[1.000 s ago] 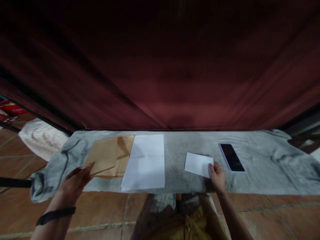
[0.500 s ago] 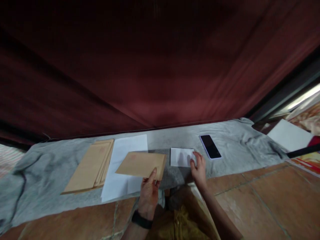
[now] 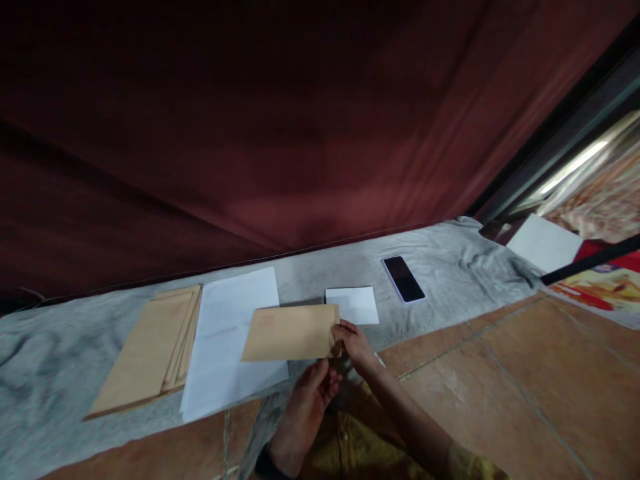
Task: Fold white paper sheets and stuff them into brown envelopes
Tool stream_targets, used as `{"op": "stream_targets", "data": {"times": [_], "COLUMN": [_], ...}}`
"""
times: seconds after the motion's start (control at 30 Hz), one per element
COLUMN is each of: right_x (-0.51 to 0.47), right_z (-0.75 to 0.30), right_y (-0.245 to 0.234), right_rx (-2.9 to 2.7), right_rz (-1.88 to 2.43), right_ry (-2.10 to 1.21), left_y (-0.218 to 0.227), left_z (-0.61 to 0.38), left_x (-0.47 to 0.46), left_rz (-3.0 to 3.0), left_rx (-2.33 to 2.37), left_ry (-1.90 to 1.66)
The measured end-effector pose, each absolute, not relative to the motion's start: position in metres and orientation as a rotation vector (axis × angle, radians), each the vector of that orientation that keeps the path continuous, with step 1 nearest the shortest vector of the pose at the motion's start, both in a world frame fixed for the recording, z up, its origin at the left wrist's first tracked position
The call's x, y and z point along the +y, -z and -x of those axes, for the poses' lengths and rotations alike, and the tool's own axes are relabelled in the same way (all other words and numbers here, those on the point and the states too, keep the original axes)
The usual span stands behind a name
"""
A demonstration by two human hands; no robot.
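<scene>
A brown paper envelope with a faint red mark is held level above the cloth, partly over the white sheets. My right hand pinches it at its right end. Just below the lower edge is my left hand, a dark band on its wrist, fingers loosely curled and apart; whether its thumb touches the paper is unclear. Behind the envelope's right end lies a folded white paper, its lower left part hidden. Several more brown envelopes are stacked at the left of the sheets.
A phone in a pale purple case lies right of the folded paper on the grey cloth. Dark red fabric rises behind. Tiled floor shows in front. A white flat item and a dark bar are at the right.
My right hand has left the folded paper and gripped the envelope's right end. My left hand has let go and dropped slightly below it. The view has shifted a little to the right.
</scene>
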State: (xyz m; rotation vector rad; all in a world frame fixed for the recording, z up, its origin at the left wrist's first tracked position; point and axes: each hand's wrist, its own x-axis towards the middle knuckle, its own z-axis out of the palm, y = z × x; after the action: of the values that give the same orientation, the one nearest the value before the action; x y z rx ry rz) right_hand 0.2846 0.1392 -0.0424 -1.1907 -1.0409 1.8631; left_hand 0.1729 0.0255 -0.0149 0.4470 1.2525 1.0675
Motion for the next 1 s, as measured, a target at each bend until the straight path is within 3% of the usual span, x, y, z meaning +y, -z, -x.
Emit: {"op": "stream_targets", "data": {"times": [0.07,0.17,0.3,0.53,1.0], "right_x": [0.14,0.14,0.136,0.135,0.139], "right_z": [-0.293,-0.305,-0.314,-0.314,-0.321], "right_y": [0.038,0.033,0.026,0.027,0.049], "right_rx": [-0.979,-1.023,-1.119,-1.193,-1.28], "right_rz": [1.239,1.216,1.06,1.061,1.122], "right_ry": [-1.872,-1.956,-2.053,-1.961,-1.875], "left_y": [0.001,-0.014,-0.004,0.023,-0.011], "left_z": [-0.163,-0.138,-0.098,-0.093,-0.107], "left_x": [0.017,0.031,0.07,0.08,0.084], "left_rz": [-0.796,-1.448,-2.067,-2.199,-2.39], "left_rx": [1.347,1.689,1.788,1.611,1.716], "left_ry": [-0.865,-0.841,-0.502,-0.175,-0.139]}}
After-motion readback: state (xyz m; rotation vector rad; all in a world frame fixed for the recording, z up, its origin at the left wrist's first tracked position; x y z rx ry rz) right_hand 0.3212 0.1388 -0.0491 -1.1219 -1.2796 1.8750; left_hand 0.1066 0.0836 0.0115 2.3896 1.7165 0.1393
